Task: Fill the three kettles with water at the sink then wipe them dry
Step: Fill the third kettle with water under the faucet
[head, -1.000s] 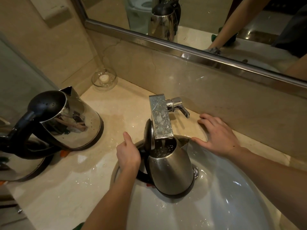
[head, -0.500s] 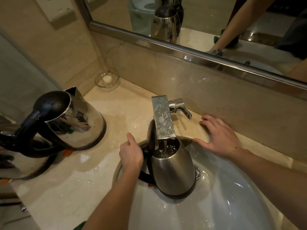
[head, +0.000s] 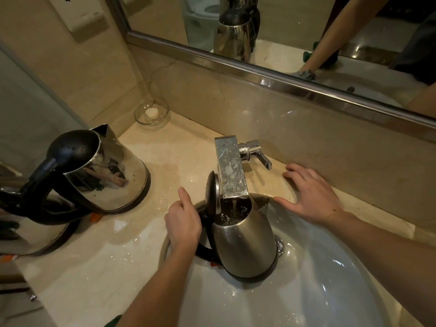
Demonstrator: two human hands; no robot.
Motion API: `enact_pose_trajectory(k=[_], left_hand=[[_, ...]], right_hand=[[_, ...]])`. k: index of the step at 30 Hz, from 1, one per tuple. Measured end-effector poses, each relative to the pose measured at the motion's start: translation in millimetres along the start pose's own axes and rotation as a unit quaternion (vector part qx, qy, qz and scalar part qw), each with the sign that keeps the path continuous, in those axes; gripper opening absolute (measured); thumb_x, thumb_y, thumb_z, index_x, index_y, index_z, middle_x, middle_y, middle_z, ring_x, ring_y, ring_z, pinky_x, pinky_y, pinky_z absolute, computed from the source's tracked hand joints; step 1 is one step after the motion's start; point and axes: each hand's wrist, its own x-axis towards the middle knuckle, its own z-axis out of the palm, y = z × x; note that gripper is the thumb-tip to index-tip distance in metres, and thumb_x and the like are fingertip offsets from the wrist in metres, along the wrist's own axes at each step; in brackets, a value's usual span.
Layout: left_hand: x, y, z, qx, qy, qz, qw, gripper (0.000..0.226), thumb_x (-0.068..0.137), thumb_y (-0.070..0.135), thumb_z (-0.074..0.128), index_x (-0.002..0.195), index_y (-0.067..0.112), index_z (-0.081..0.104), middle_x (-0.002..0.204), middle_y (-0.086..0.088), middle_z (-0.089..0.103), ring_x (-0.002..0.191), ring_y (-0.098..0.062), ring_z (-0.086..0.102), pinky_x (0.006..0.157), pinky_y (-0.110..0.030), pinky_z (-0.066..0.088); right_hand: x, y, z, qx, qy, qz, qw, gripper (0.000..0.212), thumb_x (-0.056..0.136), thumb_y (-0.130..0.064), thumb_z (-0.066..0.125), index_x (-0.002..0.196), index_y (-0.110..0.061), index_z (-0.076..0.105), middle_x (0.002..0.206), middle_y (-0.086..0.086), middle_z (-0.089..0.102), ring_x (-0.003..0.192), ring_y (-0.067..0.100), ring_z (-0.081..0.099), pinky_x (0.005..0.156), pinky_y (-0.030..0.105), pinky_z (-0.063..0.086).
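Observation:
A steel kettle [head: 245,246] with its black lid up stands in the white sink [head: 318,279], right under the chrome faucet [head: 231,171]. Water runs from the spout into the kettle's open top. My left hand [head: 182,223] grips the kettle's black handle, thumb up. My right hand [head: 311,194] lies flat on the counter at the basin's rim, just right of the faucet lever [head: 257,153]. A second steel kettle [head: 113,171] with a black lid stands on the counter to the left. A third kettle [head: 30,232] shows partly at the left edge.
A small glass dish [head: 152,113] sits in the back left corner of the wet beige counter [head: 106,256]. A mirror [head: 295,31] runs along the back wall above a marble splashback. A wall panel [head: 80,17] hangs at the upper left.
The hands and the kettle have kept their places while water keeps running in. Only the view has shifted slightly.

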Motion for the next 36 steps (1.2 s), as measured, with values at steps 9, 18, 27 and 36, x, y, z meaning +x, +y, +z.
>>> enact_pose_trajectory(k=[9, 18, 27, 36], left_hand=[[-1, 1, -8, 0.019, -0.073, 0.039, 0.996, 0.056, 0.103, 0.05, 0.025, 0.067, 0.012, 0.046, 0.066, -0.006, 0.047, 0.064, -0.019, 0.043, 0.064, -0.038, 0.037], [3, 2, -2, 0.025, -0.045, -0.015, 0.999, 0.057, 0.102, 0.051, 0.02, 0.095, 0.007, 0.056, 0.087, -0.008, 0.057, 0.077, -0.019, 0.052, 0.077, -0.04, 0.041], [7, 2, 2, 0.05, -0.046, -0.047, 0.997, 0.061, 0.102, 0.053, 0.02, 0.11, 0.004, 0.056, 0.093, -0.009, 0.057, 0.084, -0.023, 0.056, 0.079, -0.038, 0.042], [11, 1, 4, 0.06, -0.044, -0.05, 0.996, 0.064, 0.103, 0.052, 0.021, 0.113, 0.0, 0.057, 0.096, -0.013, 0.06, 0.083, -0.024, 0.056, 0.077, -0.038, 0.043]], right_hand=[[0, -1, -3, -0.004, -0.013, 0.004, 1.0, 0.087, 0.078, -0.083, 0.032, 0.135, -0.02, 0.05, 0.146, -0.002, 0.043, 0.128, 0.02, 0.041, 0.108, 0.038, 0.034], [0, 0, -1, -0.003, -0.01, 0.003, 1.0, 0.084, 0.079, -0.081, 0.035, 0.134, -0.019, 0.051, 0.146, -0.002, 0.043, 0.128, 0.02, 0.041, 0.109, 0.039, 0.036], [0, 1, 2, 0.001, 0.002, -0.003, 1.0, 0.078, 0.08, -0.078, 0.041, 0.13, -0.02, 0.053, 0.143, -0.002, 0.045, 0.124, 0.022, 0.044, 0.105, 0.039, 0.038], [0, 2, 3, 0.0, 0.001, -0.001, 1.0, 0.079, 0.08, -0.079, 0.042, 0.131, -0.02, 0.053, 0.143, -0.003, 0.044, 0.123, 0.021, 0.044, 0.106, 0.038, 0.038]])
